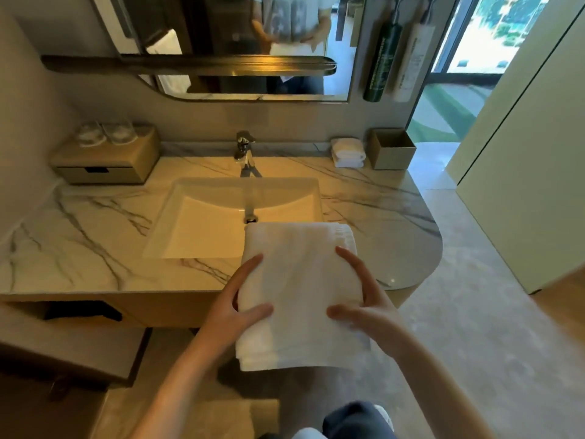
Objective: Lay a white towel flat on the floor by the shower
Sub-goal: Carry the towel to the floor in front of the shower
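L hand (pixel 235 307) grips the left edge of the white towel (pixel 300 296), thumb and a finger spread on top, other fingers hidden under it. R hand (pixel 364 299) grips the right edge the same way. Both are grasping.

The towel is folded into a thick rectangle and held in the air btwn the hands, roughly level. Its far end overlaps the counter's front edge in view; its near end hangs above the floor (pixel 474 327). It's not laid down yet.

From the towel:
- 11 o'clock: sink basin (pixel 202 229), set in the marble counter (pixel 79 236).
- 12 o'clock: chrome faucet (pixel 245 150), w/ mirror (pixel 221 26) and a dark shelf (pixel 190 65) above it.
- 1 o'clock: stack of small folded cloths (pixel 348 152), just beside an open-top box (pixel 392 148); higher up, a green bottle (pixel 381 64) on the wall.
- 10 o'clock: drawer box (pixel 107 167) w/ glasses (pixel 106 134) on top.
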Tool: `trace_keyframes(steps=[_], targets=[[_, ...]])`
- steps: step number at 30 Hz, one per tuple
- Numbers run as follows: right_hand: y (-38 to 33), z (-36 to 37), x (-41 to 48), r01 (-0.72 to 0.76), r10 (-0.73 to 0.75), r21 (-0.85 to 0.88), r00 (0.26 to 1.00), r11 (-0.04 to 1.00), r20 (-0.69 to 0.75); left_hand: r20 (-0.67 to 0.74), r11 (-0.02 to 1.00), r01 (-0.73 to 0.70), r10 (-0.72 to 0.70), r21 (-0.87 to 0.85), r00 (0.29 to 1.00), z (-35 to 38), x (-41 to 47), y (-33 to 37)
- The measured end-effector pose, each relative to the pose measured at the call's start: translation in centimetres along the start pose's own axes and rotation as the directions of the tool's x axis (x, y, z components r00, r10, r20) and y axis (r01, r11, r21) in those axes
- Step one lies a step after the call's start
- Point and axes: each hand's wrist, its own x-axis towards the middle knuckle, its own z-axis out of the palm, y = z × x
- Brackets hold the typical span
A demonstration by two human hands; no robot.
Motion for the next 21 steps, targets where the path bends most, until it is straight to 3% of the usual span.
trace_keyframes(steps=[8, 16, 21], targets=[[0.2, -10.5, 7.8, -0.028, 0.037, -0.034, 0.953, 0.999, 0.299, -0.280, 0.999, 0.048, -0.053, -0.024, 0.959, 9.6, 4.0, 0.0], [-0.8, -18.7, 11.2, -0.028, 0.073, -0.082, 0.779, 0.996, 0.623, -0.568, 0.975, 0.089, -0.193, -0.206, 0.800, 21.8, 1.8, 2.4], [-0.7, -20.3, 9.6, -0.015, 0.065, -0.073, 0.657, 0.997, 0.751, -0.710, 0.973, 0.097, -0.219, -0.209, 0.669, 27.4, -2.4, 4.1]])
